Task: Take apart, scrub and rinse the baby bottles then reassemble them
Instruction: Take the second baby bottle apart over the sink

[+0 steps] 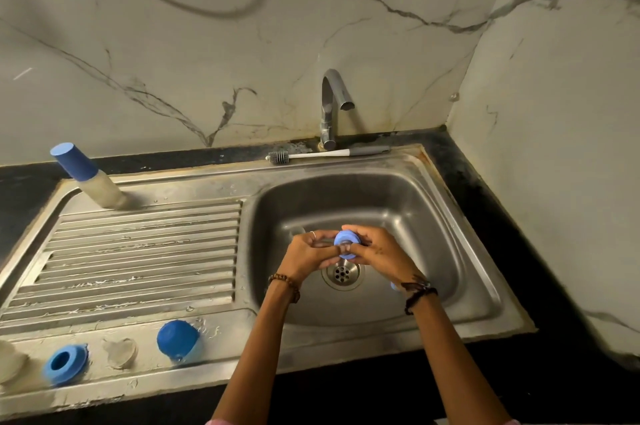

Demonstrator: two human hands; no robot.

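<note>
Both hands meet over the steel sink basin point(433, 217), above the drain point(341, 274). Left hand point(309, 254) curls its fingers round a clear bottle body point(298, 231), which is mostly hidden by the hand. Right hand point(375, 251) grips the blue screw ring point(344, 244) at the bottle's mouth, fingers wrapped over its rim. Whether the ring is threaded on or apart from the bottle cannot be told.

On the drainboard's far edge stands an assembled bottle with a blue cap point(88, 177). Along the near rim lie a blue collar ring point(64, 364), a clear nipple point(119, 352) and a blue dome cap point(178, 340), each apart from the others. A bottle brush point(325, 155) lies behind the basin, at the foot of the tap point(332, 106).
</note>
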